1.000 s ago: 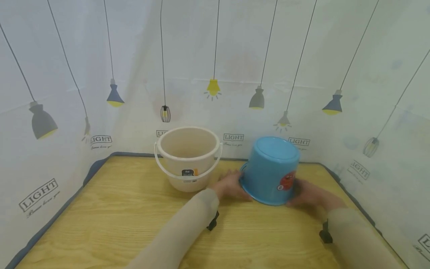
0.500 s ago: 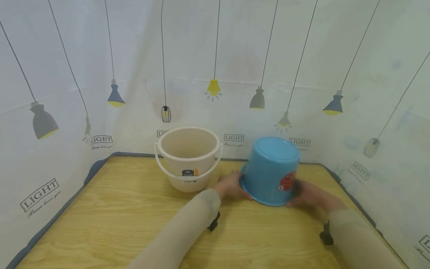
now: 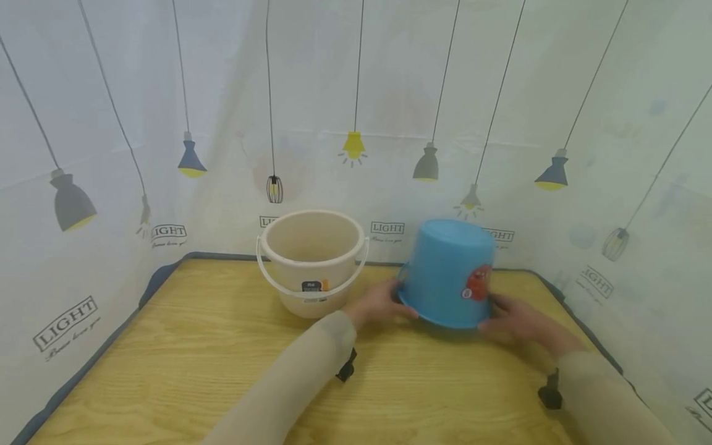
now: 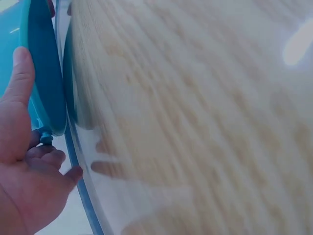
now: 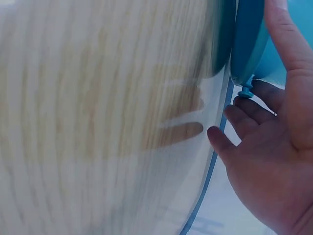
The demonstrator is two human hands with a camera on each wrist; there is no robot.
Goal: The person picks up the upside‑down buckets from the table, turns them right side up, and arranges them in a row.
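An upside-down blue bucket (image 3: 445,266) with a red sticker is between my two hands, at the right of the head view. My left hand (image 3: 381,303) grips its rim from the left, and my right hand (image 3: 517,321) grips it from the opposite side. In the left wrist view the thumb (image 4: 21,76) lies along the outside of the bucket, with the fingers curled under the rim by the handle's knob. The right wrist view shows the same hold, the thumb (image 5: 288,34) on the wall and fingers below the rim. The rim hangs close over the tabletop.
A cream bucket (image 3: 289,266) with a white handle stands upright left of the blue one, close to my left hand. Both are on a glossy wood-grain table (image 3: 183,346). A white curtain (image 3: 311,93) printed with lamps surrounds the table's back and sides.
Over the first half second the blue bucket stays put. It then rises slightly and tilts in my hands, its lower edge moving up in the head view; my right wrist shifts right.
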